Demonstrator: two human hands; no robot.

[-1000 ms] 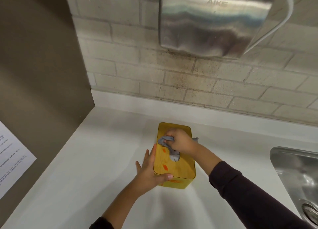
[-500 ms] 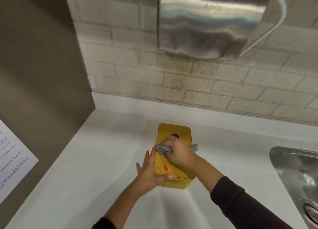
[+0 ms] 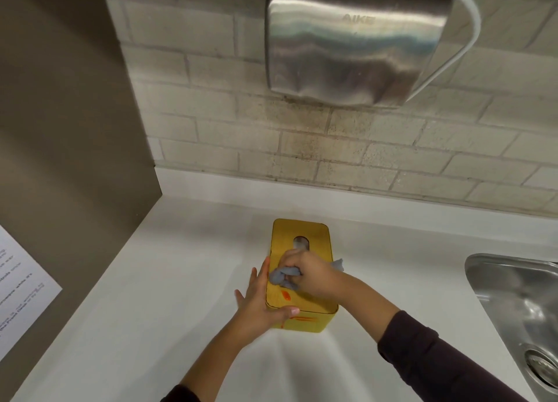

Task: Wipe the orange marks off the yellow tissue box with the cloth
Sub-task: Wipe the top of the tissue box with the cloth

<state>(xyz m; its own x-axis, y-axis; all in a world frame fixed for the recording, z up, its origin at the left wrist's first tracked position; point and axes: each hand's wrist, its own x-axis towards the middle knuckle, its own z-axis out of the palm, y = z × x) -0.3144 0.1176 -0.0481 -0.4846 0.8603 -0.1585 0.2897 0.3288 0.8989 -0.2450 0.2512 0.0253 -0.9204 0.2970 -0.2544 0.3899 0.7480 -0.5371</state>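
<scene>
A yellow tissue box (image 3: 302, 229) with an oval slot in its lid stands on the white counter. My right hand (image 3: 311, 273) grips a bunched grey-blue cloth (image 3: 280, 276) and presses it on the lid's near left part. An orange mark (image 3: 285, 295) shows on the lid just below the cloth, and more orange streaks (image 3: 305, 319) run across the near side face. My left hand (image 3: 259, 302) lies flat against the box's left side, fingers straight, thumb (image 3: 290, 311) across the near corner.
The white counter (image 3: 169, 280) meets a brown panel (image 3: 60, 129) on the left, which carries a printed sheet (image 3: 21, 289). A steel hand dryer (image 3: 353, 39) hangs on the brick wall above. A steel sink (image 3: 519, 311) lies at the right.
My right hand has drawn the cloth along the lid from the far part toward me, uncovering the slot. Fewer orange marks show on the lid. My left hand has stayed on the box.
</scene>
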